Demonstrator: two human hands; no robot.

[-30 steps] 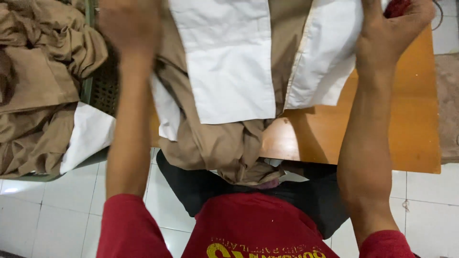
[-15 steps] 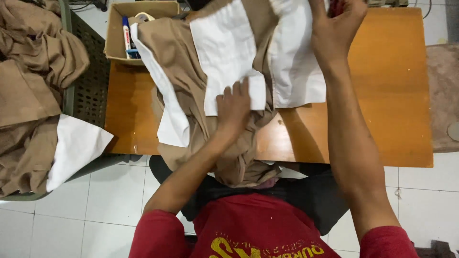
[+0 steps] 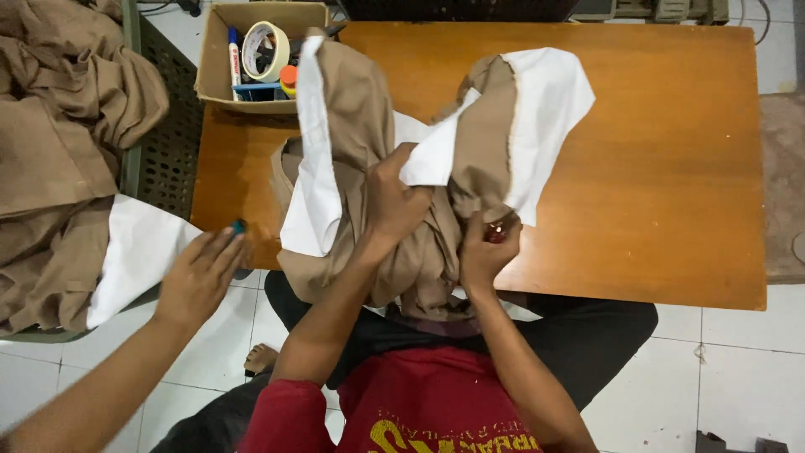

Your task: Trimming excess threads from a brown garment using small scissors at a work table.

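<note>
Your left hand (image 3: 394,201) grips the tan garment (image 3: 369,134) mid-bunch, fingers closed on cloth. Right hand (image 3: 485,252) pinches its lower fold plus something small and red. Garment lies on the worktop (image 3: 671,168), at its near edge.

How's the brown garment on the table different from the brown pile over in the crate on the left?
The garment on the table shows its white pocket linings spread out; the crate pile shows one white patch. Both the person's hands, left hand and right hand, grip the garment on the table; nobody holds the crate pile, though another person's hand reaches near it. Both are the same tan cloth.
</note>
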